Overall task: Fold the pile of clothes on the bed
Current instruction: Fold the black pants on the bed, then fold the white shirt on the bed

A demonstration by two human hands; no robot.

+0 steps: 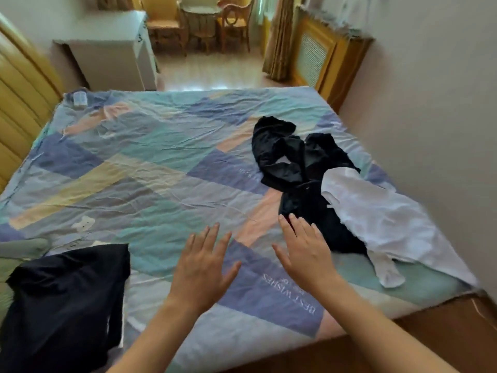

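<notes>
A loose pile lies on the right side of the bed (pixel 150 168): crumpled black garments (pixel 285 157), a dark navy piece (pixel 322 219) and a white garment (pixel 376 216) draped over it toward the bed's edge. At the near left lies a folded black garment (pixel 67 297). My left hand (pixel 204 267) hovers flat over the patchwork sheet with fingers spread, holding nothing. My right hand (pixel 304 249) is also flat and empty, its fingertips right at the near edge of the dark navy piece.
A grey-green cloth (pixel 21 249) peeks in at the left edge. A small white object (pixel 80 99) lies at the bed's far left corner. A wooden headboard (pixel 18 84) runs along the left; a wall stands close on the right. Chairs and a white cabinet (pixel 113 55) stand beyond.
</notes>
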